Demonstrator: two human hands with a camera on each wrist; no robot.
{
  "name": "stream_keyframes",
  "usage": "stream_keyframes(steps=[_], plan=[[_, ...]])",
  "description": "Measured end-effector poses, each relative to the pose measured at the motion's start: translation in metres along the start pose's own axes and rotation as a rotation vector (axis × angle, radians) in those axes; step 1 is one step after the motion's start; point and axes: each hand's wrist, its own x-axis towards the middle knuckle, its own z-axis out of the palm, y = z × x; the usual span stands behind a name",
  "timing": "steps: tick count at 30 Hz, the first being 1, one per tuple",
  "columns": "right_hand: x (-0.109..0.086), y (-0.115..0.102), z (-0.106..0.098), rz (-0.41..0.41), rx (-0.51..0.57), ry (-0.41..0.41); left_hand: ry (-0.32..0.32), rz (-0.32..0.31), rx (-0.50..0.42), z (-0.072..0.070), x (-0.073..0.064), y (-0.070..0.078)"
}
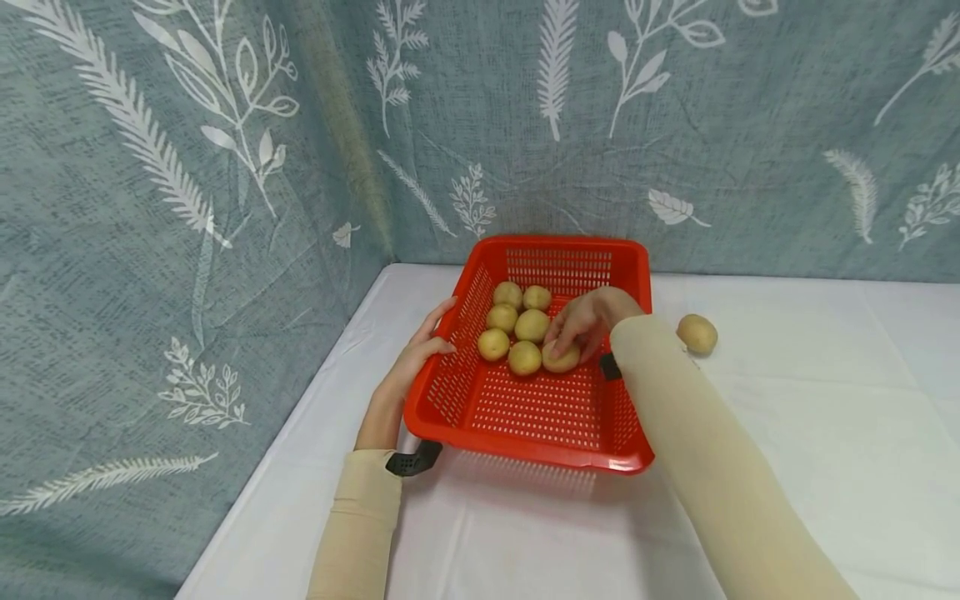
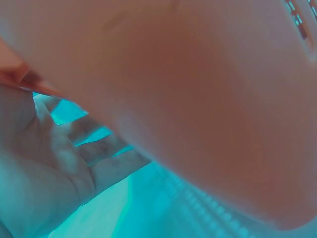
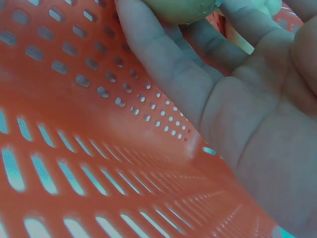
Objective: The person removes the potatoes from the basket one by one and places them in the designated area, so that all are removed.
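A red plastic basket [image 1: 442, 417] with slotted walls stands on the white-covered table, several potatoes [image 1: 525, 358] grouped in its left and middle part. My left hand [image 1: 411, 362] grips the basket's left rim, fingers along the outer side and a digit over the edge. In the left wrist view, the fingers [image 2: 94, 148] reach behind the basket wall. Down inside the basket, my right hand [image 1: 581, 323] holds a potato [image 1: 561, 358] with its fingertips, beside the others. The right wrist view shows that potato [image 3: 178, 9] between the fingers near the perforated floor.
One more potato [image 1: 697, 334] lies on the table to the right of the basket, close to my right forearm. A grey-green curtain with white leaf patterns [image 1: 517, 125] hangs behind the table and along its left side.
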Motion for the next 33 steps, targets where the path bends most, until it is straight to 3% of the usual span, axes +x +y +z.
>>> stream_keyframes(steps=[19,33], plan=[[0.0000,-0.0030,0.0034,-0.011,-0.025,0.001,-0.004,0.000,-0.007,0.0003,-0.0002,0.0009],[-0.0063,-0.0067,-0.0019,-0.074,-0.038,0.085,0.008,-0.006,-0.007,0.0003,0.0001,0.0000]])
